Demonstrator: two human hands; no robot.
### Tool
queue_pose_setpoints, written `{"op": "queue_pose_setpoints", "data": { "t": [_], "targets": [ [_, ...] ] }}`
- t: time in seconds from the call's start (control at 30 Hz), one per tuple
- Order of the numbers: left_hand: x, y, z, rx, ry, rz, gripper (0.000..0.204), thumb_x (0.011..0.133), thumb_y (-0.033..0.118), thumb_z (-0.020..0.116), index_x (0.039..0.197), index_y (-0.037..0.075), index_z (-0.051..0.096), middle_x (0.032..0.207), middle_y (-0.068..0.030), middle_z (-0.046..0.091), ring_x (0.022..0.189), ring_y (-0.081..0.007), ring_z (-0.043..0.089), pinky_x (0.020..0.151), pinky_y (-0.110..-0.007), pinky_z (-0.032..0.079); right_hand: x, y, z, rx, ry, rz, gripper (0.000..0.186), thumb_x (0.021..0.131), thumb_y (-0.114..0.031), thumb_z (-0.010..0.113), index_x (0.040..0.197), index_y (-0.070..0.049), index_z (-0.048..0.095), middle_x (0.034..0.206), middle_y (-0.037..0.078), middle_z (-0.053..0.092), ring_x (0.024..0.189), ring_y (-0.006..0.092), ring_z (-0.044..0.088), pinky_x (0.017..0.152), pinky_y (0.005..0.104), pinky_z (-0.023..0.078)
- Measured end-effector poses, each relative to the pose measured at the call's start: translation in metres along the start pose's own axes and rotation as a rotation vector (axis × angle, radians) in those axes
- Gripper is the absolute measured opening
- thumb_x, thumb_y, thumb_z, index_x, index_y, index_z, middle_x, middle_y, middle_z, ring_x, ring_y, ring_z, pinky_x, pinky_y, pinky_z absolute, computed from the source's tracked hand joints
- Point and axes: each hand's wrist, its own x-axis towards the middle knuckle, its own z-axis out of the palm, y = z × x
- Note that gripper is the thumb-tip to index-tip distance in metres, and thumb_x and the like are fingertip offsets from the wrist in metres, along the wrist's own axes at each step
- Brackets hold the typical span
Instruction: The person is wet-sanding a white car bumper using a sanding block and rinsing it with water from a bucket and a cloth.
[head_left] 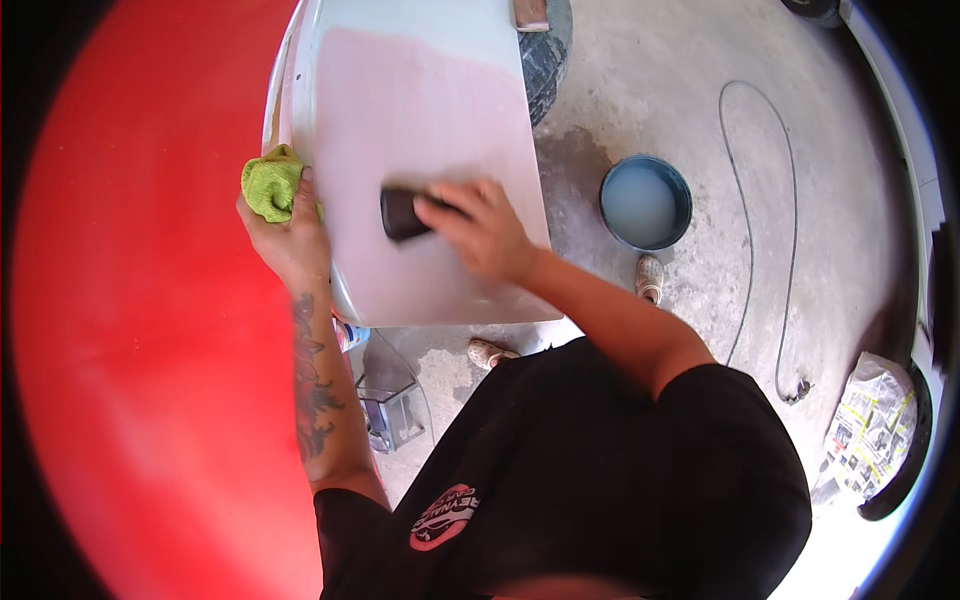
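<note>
A large white panel [440, 120] with a dull pinkish patch lies in front of me, its near edge close to my body. My right hand [480, 225] grips a black sanding block [402, 213] on the middle of the panel; both are blurred by motion. At the panel's left edge my left hand [290, 235] holds a crumpled lime-green cloth [270, 184], the thumb pressed along its side. Most of the left fingers are hidden behind the cloth and the hand.
A glossy red car surface [150, 300] fills the left. On the concrete floor stand a dark bucket of cloudy water [645, 203], a looped hose or cable [750, 230] and newspaper-covered material [875, 425]. A tyre [547, 75] shows beyond the panel; a clear bin [400, 415] sits below.
</note>
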Motion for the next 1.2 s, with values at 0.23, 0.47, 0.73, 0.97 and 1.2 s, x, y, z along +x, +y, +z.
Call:
{"op": "queue_pose_setpoints", "data": {
  "t": [0.23,0.47,0.73,0.97,1.2],
  "targets": [
    [-0.001,-0.005,-0.003,0.000,0.021,0.035,0.050,0.097,0.026,0.077,0.130,-0.003,0.054,0.118,-0.0120,0.066,0.105,-0.0199,0.063,0.093,-0.034,0.051,0.106,0.034,0.022,-0.076,0.113,0.188,0.050,0.082,-0.003,0.071,0.131,-0.010,0.068,0.127,0.013,0.064,0.099,0.0362,0.056,0.089,0.0461,0.047],
    [-0.002,-0.009,0.007,-0.117,0.036,-0.035,0.048,0.104,0.032,0.066,0.134,-0.003,0.053,0.124,-0.0133,0.064,0.113,-0.0214,0.060,0.100,-0.036,0.048,0.017,-0.029,0.001,0.015,-0.111,-0.025,0.052,0.081,-0.005,0.071,0.131,-0.016,0.070,0.133,0.007,0.060,0.103,0.0309,0.055,0.090,0.0449,0.048],
    [-0.001,-0.004,0.013,-0.149,-0.003,-0.046,0.047,0.104,0.031,0.065,0.135,-0.002,0.053,0.125,-0.0119,0.064,0.111,-0.0208,0.061,0.098,-0.035,0.048,0.148,0.042,0.040,-0.098,0.136,0.097,0.047,0.083,-0.003,0.070,0.129,-0.014,0.066,0.123,0.009,0.065,0.099,0.0355,0.056,0.086,0.0467,0.047],
    [-0.001,-0.011,0.008,-0.147,0.019,-0.030,0.045,0.104,0.029,0.065,0.135,-0.002,0.053,0.125,-0.0113,0.064,0.110,-0.0201,0.061,0.096,-0.034,0.049,0.026,-0.023,0.005,0.006,-0.101,0.048,0.057,0.078,-0.003,0.072,0.132,-0.018,0.068,0.133,0.007,0.061,0.102,0.0313,0.055,0.090,0.0453,0.046],
    [-0.001,0.001,0.014,-0.143,-0.011,-0.045,0.048,0.103,0.032,0.068,0.134,-0.001,0.053,0.123,-0.0114,0.064,0.109,-0.0209,0.062,0.096,-0.034,0.050,0.174,0.064,0.024,-0.136,0.089,0.203,0.043,0.085,-0.006,0.071,0.128,-0.012,0.068,0.119,0.009,0.069,0.098,0.0358,0.060,0.087,0.0452,0.051]
  ]
}}
